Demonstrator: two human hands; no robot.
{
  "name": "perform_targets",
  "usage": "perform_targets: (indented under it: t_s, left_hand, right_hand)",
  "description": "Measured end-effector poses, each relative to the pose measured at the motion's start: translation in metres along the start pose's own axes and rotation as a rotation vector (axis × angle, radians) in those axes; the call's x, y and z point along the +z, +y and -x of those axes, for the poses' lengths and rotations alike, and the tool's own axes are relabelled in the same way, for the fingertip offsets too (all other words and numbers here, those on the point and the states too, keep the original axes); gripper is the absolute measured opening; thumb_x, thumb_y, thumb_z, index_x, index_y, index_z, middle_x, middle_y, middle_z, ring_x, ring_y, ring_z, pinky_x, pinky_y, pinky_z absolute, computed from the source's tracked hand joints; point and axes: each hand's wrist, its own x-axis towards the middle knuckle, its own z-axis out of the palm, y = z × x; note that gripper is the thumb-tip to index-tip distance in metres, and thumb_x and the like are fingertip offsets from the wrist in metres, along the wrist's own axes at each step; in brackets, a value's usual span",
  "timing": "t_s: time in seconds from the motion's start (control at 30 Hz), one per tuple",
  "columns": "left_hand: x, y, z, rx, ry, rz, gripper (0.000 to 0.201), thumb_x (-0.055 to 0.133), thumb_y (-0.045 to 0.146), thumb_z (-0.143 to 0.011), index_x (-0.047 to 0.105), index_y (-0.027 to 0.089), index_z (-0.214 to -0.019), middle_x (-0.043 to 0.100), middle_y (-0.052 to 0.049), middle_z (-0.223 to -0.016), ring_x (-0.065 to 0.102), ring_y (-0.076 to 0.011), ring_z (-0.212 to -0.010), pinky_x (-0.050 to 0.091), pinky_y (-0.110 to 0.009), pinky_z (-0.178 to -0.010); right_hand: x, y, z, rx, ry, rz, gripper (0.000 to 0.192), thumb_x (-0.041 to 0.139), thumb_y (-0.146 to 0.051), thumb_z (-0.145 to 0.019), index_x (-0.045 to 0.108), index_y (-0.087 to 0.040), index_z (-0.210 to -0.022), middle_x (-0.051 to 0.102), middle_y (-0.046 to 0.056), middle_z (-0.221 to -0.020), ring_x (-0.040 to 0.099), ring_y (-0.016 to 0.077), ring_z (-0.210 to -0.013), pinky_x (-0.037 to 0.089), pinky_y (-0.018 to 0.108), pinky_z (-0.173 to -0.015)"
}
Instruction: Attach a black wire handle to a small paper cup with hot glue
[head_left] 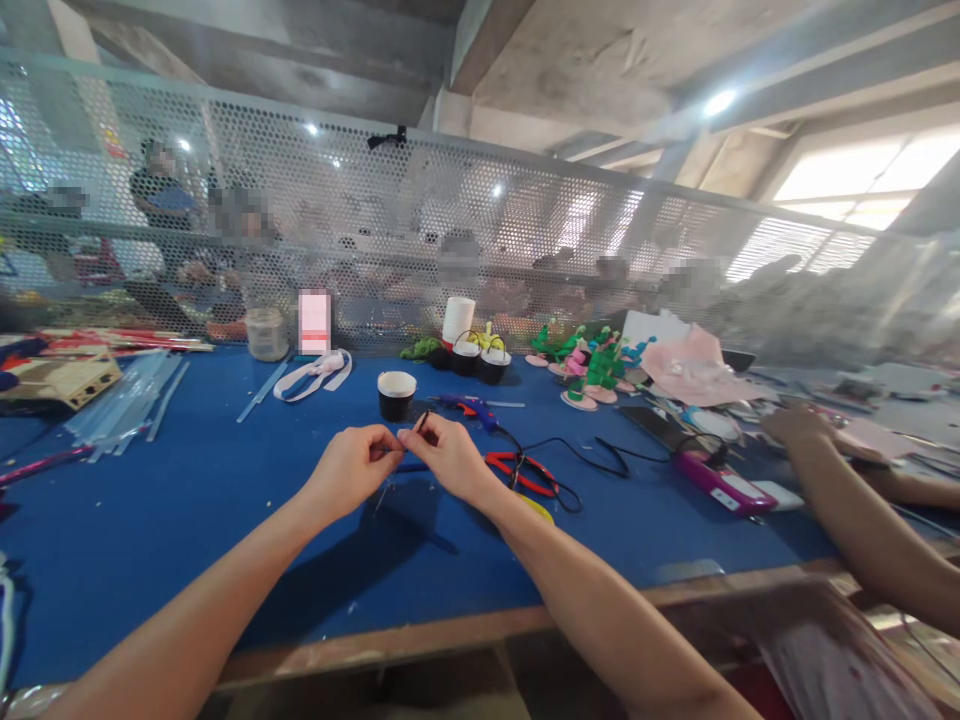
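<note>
My left hand [352, 468] and my right hand [448, 455] meet over the blue table [150, 520], fingertips pinched together on a thin dark wire [421, 424] that sticks up from the right fingers. Just behind the hands stands a small black cup with a white rim [395, 395]. Red-handled pliers [521, 473] lie right of my right hand, with a blue glue gun [469, 406] and its black cord [592, 458] behind them.
Clear glue sticks [127, 400] lie at the left, small black baskets [478, 358] and green-pink craft pieces [592, 370] at the back. A co-worker's arm [840, 500] reaches in at the right near a pink device [720, 482]. A perforated mesh screen [480, 230] backs the table.
</note>
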Motion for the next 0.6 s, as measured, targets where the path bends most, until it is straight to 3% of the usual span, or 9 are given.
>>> perform_targets:
  t_s: [0.37, 0.6]
  left_hand:
    - [0.0048, 0.0042, 0.0007, -0.069, 0.042, 0.059, 0.019, 0.051, 0.033, -0.063, 0.056, 0.014, -0.061, 0.045, 0.004, -0.047, 0.035, -0.0081, -0.045, 0.024, -0.020, -0.043]
    - [0.0027, 0.0042, -0.0001, -0.195, -0.077, 0.362, 0.024, 0.055, 0.036, -0.058, 0.050, 0.013, -0.059, 0.037, 0.007, -0.045, 0.028, -0.0058, -0.043, 0.020, -0.019, -0.042]
  right_hand:
    - [0.0050, 0.0018, 0.0008, 0.030, 0.084, -0.073, 0.027, 0.053, -0.037, -0.067, 0.045, -0.016, -0.053, 0.042, -0.004, -0.048, 0.037, 0.0074, -0.047, 0.029, 0.020, -0.045]
    - [-0.0010, -0.0001, 0.0011, 0.020, -0.134, -0.275, 0.020, 0.051, -0.036, -0.070, 0.047, -0.016, -0.066, 0.047, -0.004, -0.055, 0.040, 0.0063, -0.042, 0.033, 0.020, -0.041]
